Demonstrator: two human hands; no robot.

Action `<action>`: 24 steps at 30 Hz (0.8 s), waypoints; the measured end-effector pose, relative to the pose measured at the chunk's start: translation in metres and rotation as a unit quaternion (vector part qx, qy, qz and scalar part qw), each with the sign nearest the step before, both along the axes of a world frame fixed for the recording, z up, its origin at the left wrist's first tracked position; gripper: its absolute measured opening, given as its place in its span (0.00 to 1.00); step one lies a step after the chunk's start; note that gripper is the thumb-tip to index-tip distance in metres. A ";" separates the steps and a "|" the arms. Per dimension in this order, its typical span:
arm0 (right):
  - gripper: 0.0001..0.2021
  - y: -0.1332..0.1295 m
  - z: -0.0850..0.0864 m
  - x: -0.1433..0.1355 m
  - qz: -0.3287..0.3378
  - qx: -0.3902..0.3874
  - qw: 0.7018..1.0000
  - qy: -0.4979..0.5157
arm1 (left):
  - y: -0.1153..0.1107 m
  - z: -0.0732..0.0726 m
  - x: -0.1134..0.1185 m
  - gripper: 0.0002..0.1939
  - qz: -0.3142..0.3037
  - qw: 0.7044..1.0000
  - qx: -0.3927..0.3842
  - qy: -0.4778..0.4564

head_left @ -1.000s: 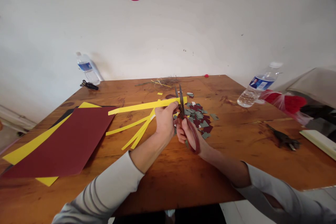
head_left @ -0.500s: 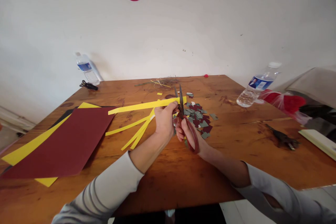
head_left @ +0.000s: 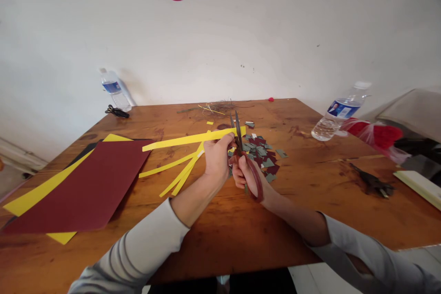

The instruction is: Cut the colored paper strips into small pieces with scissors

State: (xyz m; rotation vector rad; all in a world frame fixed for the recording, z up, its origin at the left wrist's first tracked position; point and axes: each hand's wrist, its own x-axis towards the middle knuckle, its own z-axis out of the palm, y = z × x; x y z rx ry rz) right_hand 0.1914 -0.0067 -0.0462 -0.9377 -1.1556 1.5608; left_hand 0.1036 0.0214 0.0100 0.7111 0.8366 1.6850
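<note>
My left hand (head_left: pixel 218 155) pinches a long yellow paper strip (head_left: pixel 179 139) near its right end, and the rest of it reaches out to the left. Closed round the handles of a pair of scissors (head_left: pixel 239 133) is my right hand (head_left: pixel 246 175). The blades point away from me, slightly parted, and cross the strip just right of my left fingers. Beneath and beside my hands lies a pile of small grey-green and maroon paper pieces (head_left: pixel 261 152). Several more yellow strips (head_left: pixel 182 172) lie on the table left of my left hand.
Maroon, yellow and black sheets, the maroon sheet (head_left: pixel 86 183) on top, lie at left on the wooden table (head_left: pixel 213 243). Water bottles stand back left (head_left: pixel 115 89) and right (head_left: pixel 339 112). A black plugged cord (head_left: pixel 374 181) lies at right. Thin wires (head_left: pixel 215 108) lie near the wall.
The scissors' blades have drawn slightly closer together across the yellow strip. My hands keep nearly the same place, and the view has shifted a little.
</note>
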 end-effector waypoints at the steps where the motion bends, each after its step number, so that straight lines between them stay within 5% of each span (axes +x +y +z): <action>1: 0.39 0.000 0.000 0.001 0.004 0.000 1.000 0.002 | 0.000 0.000 0.000 0.10 0.002 1.000 0.004 0.000; 16: 0.38 0.002 -0.004 -0.002 -0.020 0.085 0.996 -0.023 | 0.001 -0.002 -0.001 0.13 -0.008 1.000 -0.024 0.009; 24: 0.38 0.000 -0.003 0.000 -0.013 0.032 0.999 -0.009 | 0.000 0.000 0.000 0.09 -0.003 1.000 -0.007 -0.010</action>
